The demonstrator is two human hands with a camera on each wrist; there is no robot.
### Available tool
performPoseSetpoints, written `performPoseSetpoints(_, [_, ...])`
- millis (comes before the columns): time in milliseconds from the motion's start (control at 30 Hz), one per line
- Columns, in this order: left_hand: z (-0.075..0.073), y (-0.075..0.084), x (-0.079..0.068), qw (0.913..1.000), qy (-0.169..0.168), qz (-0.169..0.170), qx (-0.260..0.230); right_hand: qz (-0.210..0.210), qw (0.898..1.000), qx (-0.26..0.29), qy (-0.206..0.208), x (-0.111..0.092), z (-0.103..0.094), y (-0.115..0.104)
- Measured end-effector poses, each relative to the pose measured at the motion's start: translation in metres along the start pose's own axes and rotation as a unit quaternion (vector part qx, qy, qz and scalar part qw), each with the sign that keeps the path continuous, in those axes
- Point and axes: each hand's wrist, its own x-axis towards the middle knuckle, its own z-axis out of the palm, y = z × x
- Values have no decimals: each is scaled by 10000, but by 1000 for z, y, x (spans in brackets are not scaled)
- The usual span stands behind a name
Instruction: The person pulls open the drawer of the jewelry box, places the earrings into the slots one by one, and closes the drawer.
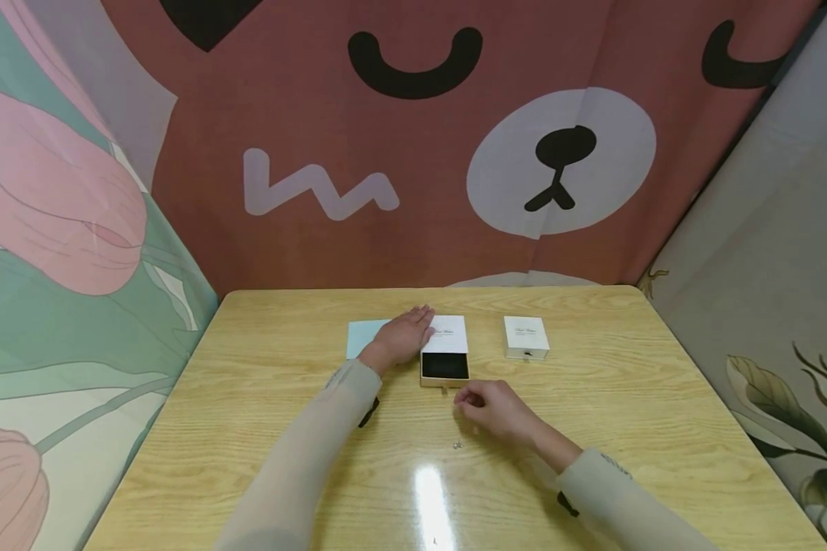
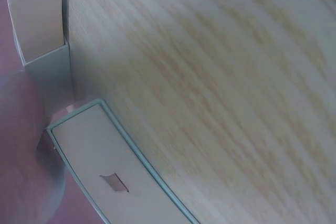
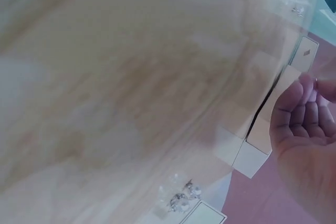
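My left hand (image 1: 404, 337) lies at the left edge of a white drawer box's sleeve (image 1: 450, 334), its fingers fairly straight and touching it. The box's drawer (image 1: 445, 366) is pulled out towards me and shows a black lining; a small pull tab (image 2: 114, 182) sits on its front. Just right of the drawer's front corner hovers my right hand (image 1: 494, 408), fingers bent and thumb close to the fingertips. Whether anything tiny sits between them is too small to tell. A small shiny piece (image 1: 458, 444), like jewellery, lies on the table below that hand.
A second white box (image 1: 526, 337), closed, stands to the right. Partly under my left forearm and hand is a light blue flat piece (image 1: 365, 335). The wooden table (image 1: 234, 428) meets a printed curtain (image 1: 303, 252) at its back edge.
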Motion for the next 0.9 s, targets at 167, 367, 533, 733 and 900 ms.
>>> performPoseSetpoints(167, [1, 1, 1, 10000, -9, -34, -39, 193, 9996, 176, 112, 6, -1, 0])
performPoseSetpoints(367, [0, 1, 0, 10000, 1, -44, -5, 159, 9990, 271, 314, 11, -3, -3])
performPoseSetpoints(533, [-2, 1, -1, 10000, 47, 5, -19, 145, 9981, 176, 573, 17, -4, -8])
performPoseSetpoints(733, [0, 0, 1, 9999, 118, 25, 2, 92, 9969, 145, 772, 25, -2, -12])
performPoseSetpoints(900, [1, 0, 1, 9999, 101, 48, 22, 80, 9958, 187, 893, 30, -1, -16])
